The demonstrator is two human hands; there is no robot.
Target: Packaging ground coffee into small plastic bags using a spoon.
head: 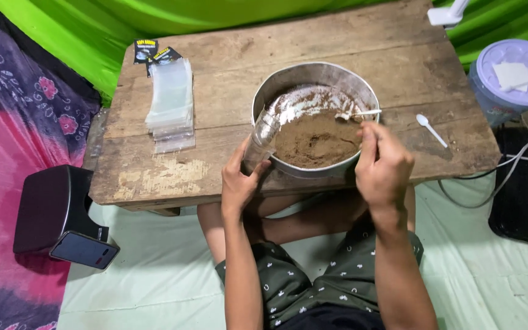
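1. Metal bowl [264, 91] of brown powder [316, 143] is set on the wooden table [154, 177].
2. Clear plastic pouch [260, 137], limp and slippery, is pinched by the left hand [239, 180] at the bowl's near-left rim.
3. Small spoon [357, 113], probably plastic, is gripped by the closed right hand [383, 168] over the bowl.

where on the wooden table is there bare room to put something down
Bare wood runs between the stack of clear bags and the metal bowl, and along the table's far edge. Crowded: the near edge, with both hands, and around the white spoon.
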